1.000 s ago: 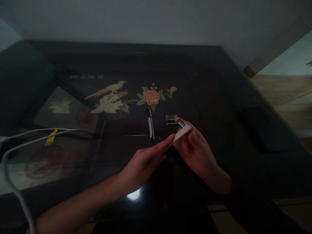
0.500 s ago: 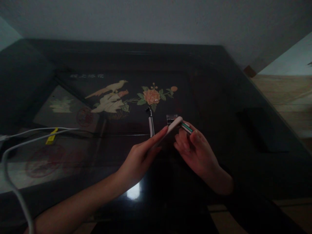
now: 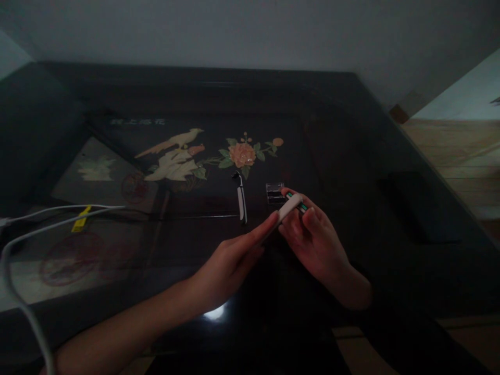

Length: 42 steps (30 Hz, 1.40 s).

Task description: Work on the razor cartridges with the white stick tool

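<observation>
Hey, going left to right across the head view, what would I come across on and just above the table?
Yellow cable tag, pale bird inlay, black-and-white razor, clear plastic case, right hand, dark flat rectangular object.

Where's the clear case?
The clear case sits on the table, right of centre in the head view, between the white-handled tool and the right hand.

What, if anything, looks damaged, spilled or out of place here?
Nothing stands out. The slim white object in the left hand shows no damage, and no spill shows on the dark glossy table. At most, the long white cable loops untidily at left. Dimness limits detail.
</observation>
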Each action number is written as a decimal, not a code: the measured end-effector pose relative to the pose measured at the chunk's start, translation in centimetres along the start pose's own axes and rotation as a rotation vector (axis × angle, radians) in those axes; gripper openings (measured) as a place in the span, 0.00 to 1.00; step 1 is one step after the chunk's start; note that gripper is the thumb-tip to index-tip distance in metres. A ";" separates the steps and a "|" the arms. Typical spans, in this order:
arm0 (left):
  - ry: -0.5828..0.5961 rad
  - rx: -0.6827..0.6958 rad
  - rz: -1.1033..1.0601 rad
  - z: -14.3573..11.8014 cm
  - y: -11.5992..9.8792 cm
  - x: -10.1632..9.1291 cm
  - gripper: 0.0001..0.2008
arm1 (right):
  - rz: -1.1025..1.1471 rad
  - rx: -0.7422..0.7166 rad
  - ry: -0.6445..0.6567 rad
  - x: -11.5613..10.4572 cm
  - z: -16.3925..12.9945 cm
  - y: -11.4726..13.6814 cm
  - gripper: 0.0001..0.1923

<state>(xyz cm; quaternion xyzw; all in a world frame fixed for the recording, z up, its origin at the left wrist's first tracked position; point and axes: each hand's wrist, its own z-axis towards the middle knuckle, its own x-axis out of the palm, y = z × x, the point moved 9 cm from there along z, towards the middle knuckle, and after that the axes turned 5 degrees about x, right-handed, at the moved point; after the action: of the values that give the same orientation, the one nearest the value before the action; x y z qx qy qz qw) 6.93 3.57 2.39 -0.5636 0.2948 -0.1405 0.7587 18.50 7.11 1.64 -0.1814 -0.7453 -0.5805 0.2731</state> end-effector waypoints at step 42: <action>0.031 -0.029 -0.020 0.1 0.0 0.4 0.31 | -0.018 0.021 -0.043 -0.6 0.1 -0.1 0.22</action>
<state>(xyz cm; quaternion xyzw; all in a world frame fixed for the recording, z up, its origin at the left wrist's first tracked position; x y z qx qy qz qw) 7.27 3.40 2.30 -0.5754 0.3030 -0.1525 0.7442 18.90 7.17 1.14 -0.1843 -0.7587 -0.5712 0.2534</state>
